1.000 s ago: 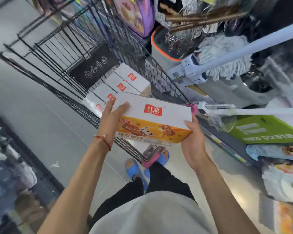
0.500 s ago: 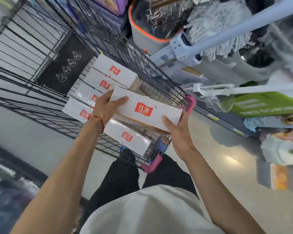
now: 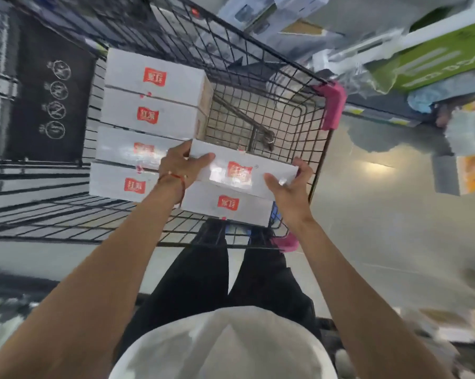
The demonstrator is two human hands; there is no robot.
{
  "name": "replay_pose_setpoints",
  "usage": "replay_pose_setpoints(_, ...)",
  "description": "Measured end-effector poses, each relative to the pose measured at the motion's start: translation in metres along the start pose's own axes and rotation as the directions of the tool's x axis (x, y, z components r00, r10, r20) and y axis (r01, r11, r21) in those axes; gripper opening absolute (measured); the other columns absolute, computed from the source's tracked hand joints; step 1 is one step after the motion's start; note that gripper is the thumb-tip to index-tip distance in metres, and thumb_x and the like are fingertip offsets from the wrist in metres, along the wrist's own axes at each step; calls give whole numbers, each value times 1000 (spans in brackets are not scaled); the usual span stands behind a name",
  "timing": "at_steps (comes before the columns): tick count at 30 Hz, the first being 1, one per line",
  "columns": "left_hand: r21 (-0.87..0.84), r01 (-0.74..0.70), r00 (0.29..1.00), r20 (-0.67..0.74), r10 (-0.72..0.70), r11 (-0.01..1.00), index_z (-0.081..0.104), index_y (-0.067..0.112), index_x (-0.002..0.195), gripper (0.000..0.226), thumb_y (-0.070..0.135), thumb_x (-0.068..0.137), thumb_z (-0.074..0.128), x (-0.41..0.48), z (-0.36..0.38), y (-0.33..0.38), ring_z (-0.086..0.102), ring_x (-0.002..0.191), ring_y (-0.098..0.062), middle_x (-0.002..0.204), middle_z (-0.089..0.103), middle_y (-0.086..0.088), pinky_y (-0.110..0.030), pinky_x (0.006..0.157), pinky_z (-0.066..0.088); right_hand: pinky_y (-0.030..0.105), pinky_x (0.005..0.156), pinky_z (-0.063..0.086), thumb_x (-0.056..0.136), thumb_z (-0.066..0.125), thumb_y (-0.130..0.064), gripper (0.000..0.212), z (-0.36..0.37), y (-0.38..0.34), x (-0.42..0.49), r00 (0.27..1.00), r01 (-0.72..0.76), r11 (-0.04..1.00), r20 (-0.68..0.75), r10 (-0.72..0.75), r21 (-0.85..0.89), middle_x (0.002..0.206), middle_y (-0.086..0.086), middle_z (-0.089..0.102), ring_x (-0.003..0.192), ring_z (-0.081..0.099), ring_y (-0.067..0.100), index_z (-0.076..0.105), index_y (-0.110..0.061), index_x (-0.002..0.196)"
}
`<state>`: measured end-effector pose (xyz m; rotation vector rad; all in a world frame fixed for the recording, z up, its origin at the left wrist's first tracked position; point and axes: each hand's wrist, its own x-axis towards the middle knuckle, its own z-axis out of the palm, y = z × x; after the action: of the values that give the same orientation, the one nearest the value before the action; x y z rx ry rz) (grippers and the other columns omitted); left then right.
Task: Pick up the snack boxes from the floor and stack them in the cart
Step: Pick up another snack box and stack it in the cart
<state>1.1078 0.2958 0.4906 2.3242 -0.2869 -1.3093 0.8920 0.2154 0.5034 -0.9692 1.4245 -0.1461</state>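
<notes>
I hold a white snack box with a red logo inside the black wire cart. My left hand grips its left end and my right hand grips its right end. It lies just above another white box at the cart's near end. Several more white boxes lie side by side in a row along the left half of the cart. The right far part of the cart floor shows bare wire.
Pink corner guards mark the cart's right and near corners. A green carton and packaged goods crowd the shelf at upper right. Grey tiled floor lies to the right. My black trousers stand just behind the cart.
Both hands have lowered the box from above the cart rim down into the basket, onto the box at the near end. The view has tilted further down.
</notes>
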Motion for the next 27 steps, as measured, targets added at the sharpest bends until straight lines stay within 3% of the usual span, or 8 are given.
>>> replay_pose_setpoints(7,216,28,995,-104,-5,976,68,21,122,41,45,89,68,5,13,-11,62,116,-27,122,70,-4,-32,94,43,29,77,64,101,65,-12,59,6,18,28,997,-80,995,-12,80,-64,125,10,58,101,70,20,20,-23,136)
replay_pose_setpoints(11,305,30,989,-147,16,952,68,18,119,34,38,91,65,16,20,-15,64,111,-29,118,71,-5,-34,92,47,16,64,58,102,63,-12,57,11,28,44,992,-128,986,-32,126,-102,106,-3,60,89,67,9,20,-22,139)
replay_pose_setpoints(14,346,45,992,-127,-1,937,66,20,119,27,25,93,60,23,26,-22,64,110,-30,119,70,-6,-36,92,50,11,60,54,103,60,-9,61,15,33,54,987,-161,979,-26,159,-127,111,2,62,88,64,7,18,-21,146)
replay_pose_setpoints(16,326,73,994,-105,-41,943,62,19,124,31,17,94,57,25,32,-25,63,114,-32,123,68,-7,-40,97,50,9,70,52,103,60,-11,68,18,35,60,982,-186,973,-33,184,-133,134,13,56,103,63,14,15,-22,153)
replay_pose_setpoints(17,308,89,994,-95,-62,947,59,18,128,35,15,94,55,26,34,-26,62,116,-33,126,67,-8,-43,100,49,13,86,51,103,61,-12,73,19,37,63,981,-192,971,-45,187,-143,146,14,49,120,58,20,12,-24,156)
replay_pose_setpoints(20,241,123,992,-68,-110,963,52,14,138,44,10,94,51,26,37,-25,57,124,-35,134,61,-10,-47,105,48,34,118,34,100,64,-14,87,22,35,63,976,-215,964,-43,211,-155,165,8,30,150,34,28,3,-29,161)
replay_pose_setpoints(24,105,143,983,-127,-129,984,54,11,135,39,8,97,53,20,29,-27,55,127,-33,137,59,-11,-41,106,44,37,112,42,100,59,-10,90,18,30,49,968,-249,950,-21,249,-190,159,9,43,138,47,26,-1,-27,165)
replay_pose_setpoints(27,27,156,975,-163,-150,987,49,11,142,45,9,97,54,9,17,-28,49,134,-28,146,53,-8,-35,111,38,44,111,48,99,60,-21,76,15,33,30,977,-212,957,-28,210,-196,147,8,56,127,57,22,20,-28,163)
